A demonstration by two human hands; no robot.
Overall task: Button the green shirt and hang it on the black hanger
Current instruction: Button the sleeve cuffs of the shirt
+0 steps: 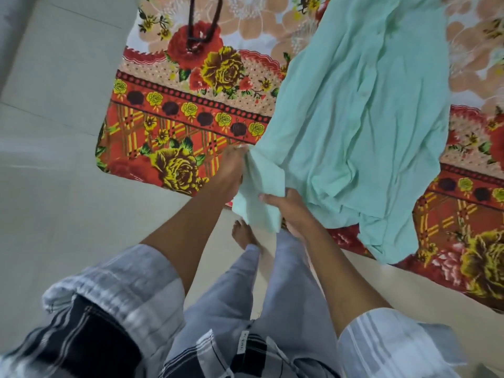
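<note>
A pale green shirt (362,124) lies spread on a flowered bedsheet (191,110), its near end hanging over the bed's edge. My left hand (231,170) grips the shirt's near-left corner at the bed edge. Just to its right and nearer to me, my right hand (289,208) holds the same fold of green cloth, thumb on top. The black hanger (203,20) lies on the sheet at the top of the view, left of the shirt; only its lower part shows. Any buttons are too blurred to make out.
The bed's near-left corner (109,165) juts toward the pale tiled floor (54,186), which fills the left and lower part of the view. My legs and a bare foot (242,233) stand close against the bed edge.
</note>
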